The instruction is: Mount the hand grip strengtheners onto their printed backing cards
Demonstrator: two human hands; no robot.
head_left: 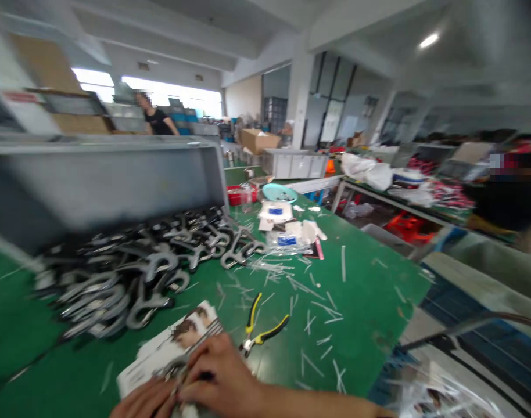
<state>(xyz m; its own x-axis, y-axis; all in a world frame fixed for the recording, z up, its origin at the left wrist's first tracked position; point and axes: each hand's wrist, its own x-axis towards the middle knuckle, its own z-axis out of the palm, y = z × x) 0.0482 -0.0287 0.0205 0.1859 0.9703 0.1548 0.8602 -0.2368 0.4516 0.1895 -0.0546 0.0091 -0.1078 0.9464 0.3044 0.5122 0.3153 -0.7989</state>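
At the bottom edge, my right hand (222,371) is closed, its fingers pinching at a grey curved piece (172,367) that looks like those in the pile. Beside it, my left hand (146,400) has its fingers bent over the same piece; much of the piece is hidden by both hands. Under and behind them lie white printed cards (150,351) with a photo on them. To the right of the cards, pliers (248,342) with yellow-and-black handles rest spread on the green table (361,325). A heap of grey-and-black forked plastic pieces (152,264) lies to the left.
A large grey crate (117,180) lies on its side behind the heap. Clear strip offcuts (309,322) are scattered over the table. Farther back are plastic packets (287,241), a turquoise plate (279,193) and a red tray (234,195). A person (158,119) stands in the background.
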